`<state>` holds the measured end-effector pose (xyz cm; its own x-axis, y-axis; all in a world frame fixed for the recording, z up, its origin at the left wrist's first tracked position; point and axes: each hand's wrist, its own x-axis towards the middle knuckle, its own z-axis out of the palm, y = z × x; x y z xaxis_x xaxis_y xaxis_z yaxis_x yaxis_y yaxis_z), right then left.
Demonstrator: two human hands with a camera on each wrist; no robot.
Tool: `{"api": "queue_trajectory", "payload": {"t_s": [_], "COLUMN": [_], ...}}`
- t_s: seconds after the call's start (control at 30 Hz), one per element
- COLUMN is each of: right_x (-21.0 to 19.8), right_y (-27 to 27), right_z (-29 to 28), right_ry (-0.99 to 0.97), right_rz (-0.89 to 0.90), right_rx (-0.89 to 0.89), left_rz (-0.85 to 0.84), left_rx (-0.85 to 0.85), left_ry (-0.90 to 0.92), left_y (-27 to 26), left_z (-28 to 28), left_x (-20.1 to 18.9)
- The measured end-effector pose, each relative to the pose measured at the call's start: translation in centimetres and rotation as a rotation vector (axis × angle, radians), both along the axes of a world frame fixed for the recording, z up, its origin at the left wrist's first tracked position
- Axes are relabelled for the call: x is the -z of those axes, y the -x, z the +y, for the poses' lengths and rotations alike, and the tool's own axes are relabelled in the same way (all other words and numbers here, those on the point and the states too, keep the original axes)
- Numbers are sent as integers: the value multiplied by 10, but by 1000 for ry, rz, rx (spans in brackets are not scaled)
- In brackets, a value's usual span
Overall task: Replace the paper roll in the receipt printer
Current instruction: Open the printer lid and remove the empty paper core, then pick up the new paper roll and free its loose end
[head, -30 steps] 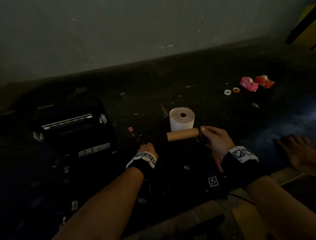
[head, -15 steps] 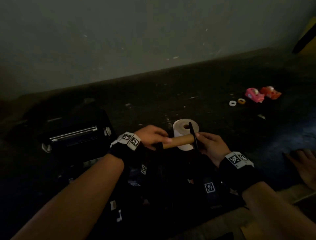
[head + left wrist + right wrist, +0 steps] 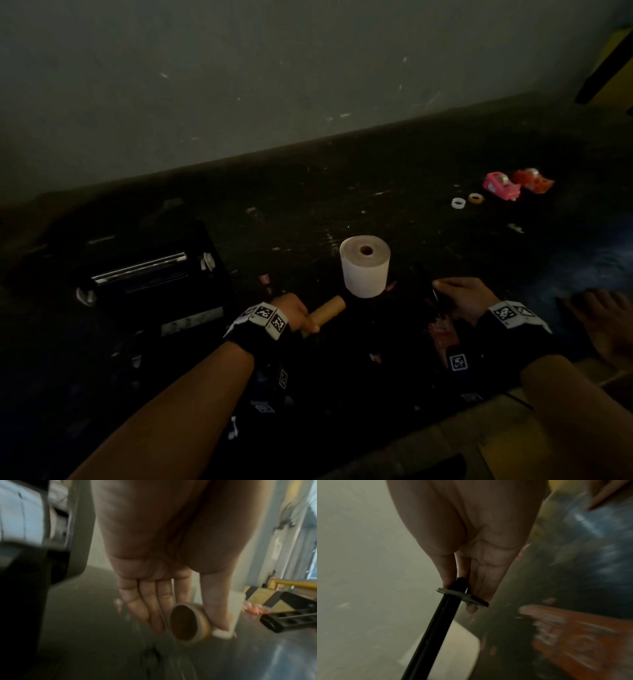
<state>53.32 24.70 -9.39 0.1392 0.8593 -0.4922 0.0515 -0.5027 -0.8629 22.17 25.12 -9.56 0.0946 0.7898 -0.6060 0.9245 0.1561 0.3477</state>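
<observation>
The left hand (image 3: 291, 310) gripped an empty brown cardboard core (image 3: 325, 313), with fingers and thumb curled round one end of it; the free end pointed up and away toward the full paper roll (image 3: 365, 270). In the left wrist view the core (image 3: 188, 622) showed its hollow mouth, held between the thumb and the forefinger.

The right hand (image 3: 462, 299) pinched a black plastic spindle (image 3: 436, 622) near its top. The thumb and fingers closed on the rod just above a flat flange, and the rod ran down and away from the fingers. In the head view the spindle was too dark to make out well.

The white paper roll stood upright on the dark bench (image 3: 376, 192), between the two hands and slightly beyond them, touching neither. Its hollow centre faced up.

The black receipt printer (image 3: 150, 274) sat on the bench to the left of the left hand, well apart from it, with a bright metal bar across its top. Whether its cover was open could not be told in the gloom.

Far beyond the right hand lay a pink tape dispenser (image 3: 501, 185) and a red tape dispenser (image 3: 532, 178) side by side, with two small tape rings (image 3: 467, 200) just beside them. A bare foot (image 3: 603, 318) rested to the right of the right hand.
</observation>
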Motion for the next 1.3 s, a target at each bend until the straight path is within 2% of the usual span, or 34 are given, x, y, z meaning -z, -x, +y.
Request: {"api": "queue_trajectory", "payload": {"t_s": [0.13,0.27,0.37,0.57,0.63,0.73,0.87,1.03,1.17,1.3], "right_x": [25,40,49,33,19,-12,-44,-42,-31,-17], "right_y": [5,16,17,23,24,29,47,79,96,109], "right_z": [-8,-8,-5,4,13,33,58,87,104,112], "right_ry": [61,68,104,125,138,102,-74,-215,-178,-128], "right_rz": [-123,-472,-671,-824,-867,-907,-886,-928,-905,-943], "right_rx": [-128,-327,-440,-596,-638,-682,-695,-752,-755,-767], "left_rz": [37,171,195,126,67,-13,-177,-482,-652,-781], "left_rx": [3,76,67,84,81,68,-50,-237,-366,-441], "left_ry": [0,-28,-30,33,27,-82,-191,-231,-181,-163], "left_y": [-12,-24,-25,-21,-22,-27,-41,-62,-63,-62], "left_z": [-8,-19,-20,-6,3,22,50,86,115,105], "left_x": [23,35,40,33,26,16,6,2,31,10]}}
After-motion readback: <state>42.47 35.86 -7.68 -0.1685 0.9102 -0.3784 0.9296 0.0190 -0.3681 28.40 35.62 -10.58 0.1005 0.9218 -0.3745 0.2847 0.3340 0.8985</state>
